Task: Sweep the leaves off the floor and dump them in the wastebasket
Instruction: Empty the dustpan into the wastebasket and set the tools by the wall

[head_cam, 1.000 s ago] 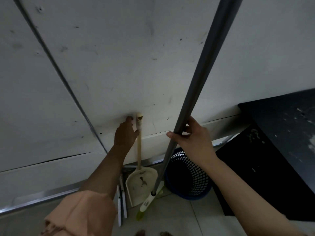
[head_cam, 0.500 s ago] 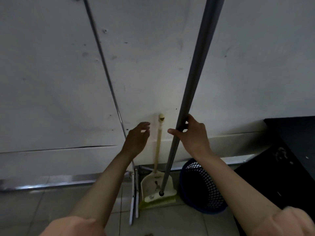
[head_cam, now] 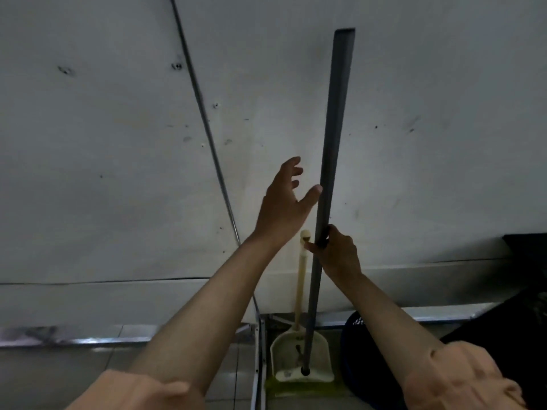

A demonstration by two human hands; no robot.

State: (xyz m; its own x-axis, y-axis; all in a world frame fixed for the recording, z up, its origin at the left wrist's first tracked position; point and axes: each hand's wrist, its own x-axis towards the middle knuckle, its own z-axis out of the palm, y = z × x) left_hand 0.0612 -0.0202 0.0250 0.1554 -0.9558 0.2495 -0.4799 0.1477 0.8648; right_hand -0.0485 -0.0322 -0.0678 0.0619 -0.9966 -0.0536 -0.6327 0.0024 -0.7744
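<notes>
My right hand (head_cam: 337,255) grips the broom handle (head_cam: 331,173), long axis near-vertical, head down at the dustpan (head_cam: 302,359); left hand (head_cam: 284,202) open beside it.

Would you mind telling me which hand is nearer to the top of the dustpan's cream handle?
Right. The right hand grips the grey broom pole just beside the dustpan handle's knob; the left hand is open, raised above and left of it.
</notes>
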